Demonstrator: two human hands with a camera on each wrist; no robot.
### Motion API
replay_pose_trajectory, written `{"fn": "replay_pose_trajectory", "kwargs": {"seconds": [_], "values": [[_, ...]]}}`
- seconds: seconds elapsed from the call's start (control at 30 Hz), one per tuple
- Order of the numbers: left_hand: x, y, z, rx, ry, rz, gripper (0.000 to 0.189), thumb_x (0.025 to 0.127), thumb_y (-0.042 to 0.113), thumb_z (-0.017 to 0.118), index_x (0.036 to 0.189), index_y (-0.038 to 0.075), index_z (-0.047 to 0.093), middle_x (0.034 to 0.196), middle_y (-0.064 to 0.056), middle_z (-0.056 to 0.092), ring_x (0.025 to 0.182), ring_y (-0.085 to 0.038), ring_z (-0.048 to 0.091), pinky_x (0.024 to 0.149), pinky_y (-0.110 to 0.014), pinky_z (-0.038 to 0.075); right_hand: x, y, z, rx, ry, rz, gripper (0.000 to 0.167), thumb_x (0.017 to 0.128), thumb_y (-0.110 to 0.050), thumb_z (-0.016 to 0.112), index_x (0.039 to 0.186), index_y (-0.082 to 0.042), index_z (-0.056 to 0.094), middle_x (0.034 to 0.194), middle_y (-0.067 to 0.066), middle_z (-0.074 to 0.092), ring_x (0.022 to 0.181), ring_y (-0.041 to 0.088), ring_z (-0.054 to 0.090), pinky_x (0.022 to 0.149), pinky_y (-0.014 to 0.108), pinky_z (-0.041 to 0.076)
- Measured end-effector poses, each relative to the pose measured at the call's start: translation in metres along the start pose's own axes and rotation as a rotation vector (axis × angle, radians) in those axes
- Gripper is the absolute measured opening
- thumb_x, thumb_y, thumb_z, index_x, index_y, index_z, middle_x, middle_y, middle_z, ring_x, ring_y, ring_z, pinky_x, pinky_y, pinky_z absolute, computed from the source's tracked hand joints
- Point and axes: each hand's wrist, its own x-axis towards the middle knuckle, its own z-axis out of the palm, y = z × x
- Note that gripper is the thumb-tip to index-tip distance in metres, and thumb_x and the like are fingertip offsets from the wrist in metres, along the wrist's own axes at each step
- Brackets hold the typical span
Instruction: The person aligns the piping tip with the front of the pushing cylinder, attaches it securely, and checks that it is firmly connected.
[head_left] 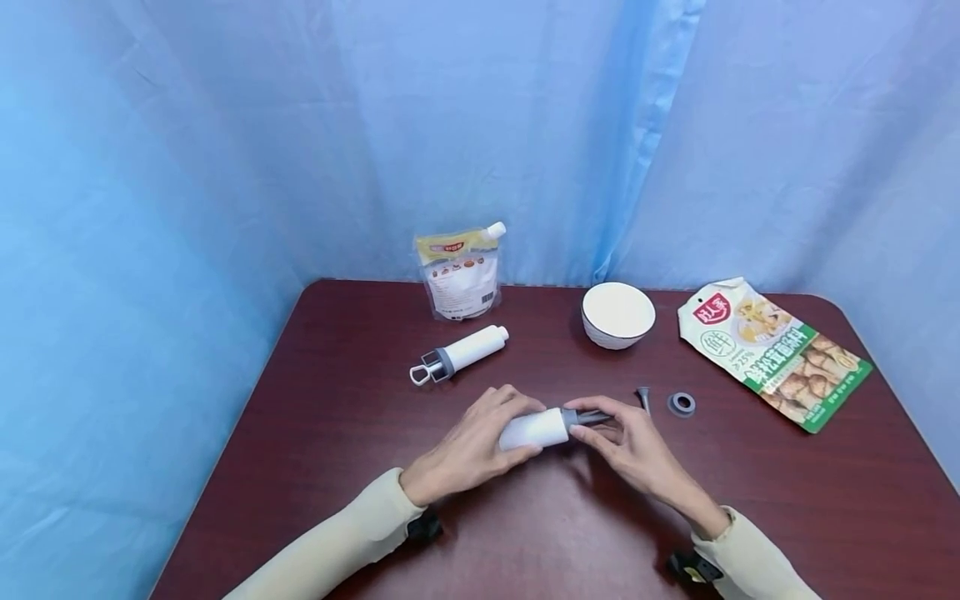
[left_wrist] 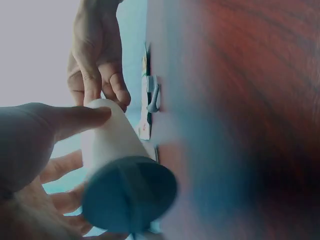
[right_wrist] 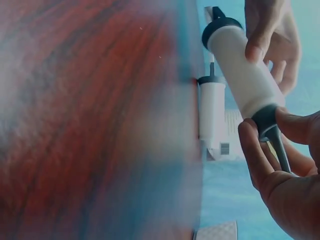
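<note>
A white piping syringe [head_left: 534,429] is held off the table between the two hands. My left hand [head_left: 480,435] grips its white barrel [right_wrist: 245,67], thumb on one side and fingers on the other. At the barrel's front end sits a grey collar [right_wrist: 266,117] with a slim grey nozzle [right_wrist: 281,151] pointing out of it. The thumb and fingers of my right hand [head_left: 628,442] pinch that collar, and the nozzle runs between them toward the palm. In the left wrist view the syringe's dark rear cap [left_wrist: 127,195] faces the camera.
A second white syringe [head_left: 474,349] lies behind the left hand. Past the right hand are a loose grey nozzle [head_left: 644,400] and a grey ring [head_left: 681,405]. Farther back stand a spouted pouch [head_left: 461,283] and a white bowl [head_left: 615,337]; a printed packet [head_left: 772,358] lies right.
</note>
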Motion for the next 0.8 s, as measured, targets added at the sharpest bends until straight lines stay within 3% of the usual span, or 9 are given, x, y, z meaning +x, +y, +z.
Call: {"fn": "replay_pose_trajectory", "kwargs": {"seconds": [0.17, 0.5, 0.8], "values": [[-0.002, -0.010, -0.006, 0.005, 0.018, -0.045, 0.054, 0.089, 0.043, 0.083, 0.134, 0.020, 0.065, 0.120, 0.005, 0.065, 0.107, -0.011, 0.059, 0.094, -0.034, 0.050, -0.002, 0.000, -0.009, -0.004, 0.042, 0.028, 0.031, 0.097, -0.005, 0.072, 0.127, -0.006, 0.068, 0.124, 0.018, 0.070, 0.106, 0.005, 0.070, 0.090, 0.020, 0.059], [-0.002, -0.019, -0.009, -0.152, 0.047, -0.023, 0.040, 0.091, 0.038, 0.082, 0.124, 0.021, 0.068, 0.114, 0.007, 0.070, 0.096, -0.005, 0.062, 0.084, -0.035, 0.056, -0.005, 0.003, -0.018, -0.015, 0.078, 0.085, 0.031, 0.099, -0.011, 0.072, 0.130, -0.010, 0.067, 0.126, 0.013, 0.069, 0.106, 0.008, 0.071, 0.090, 0.020, 0.058], [-0.002, -0.018, -0.009, -0.073, 0.091, 0.038, 0.040, 0.092, 0.041, 0.080, 0.124, 0.021, 0.069, 0.112, 0.009, 0.069, 0.100, -0.003, 0.062, 0.087, -0.029, 0.051, -0.002, -0.001, -0.020, -0.062, 0.061, 0.122, 0.026, 0.102, -0.012, 0.068, 0.124, 0.001, 0.068, 0.116, 0.022, 0.072, 0.094, 0.003, 0.074, 0.082, 0.022, 0.061]]}}
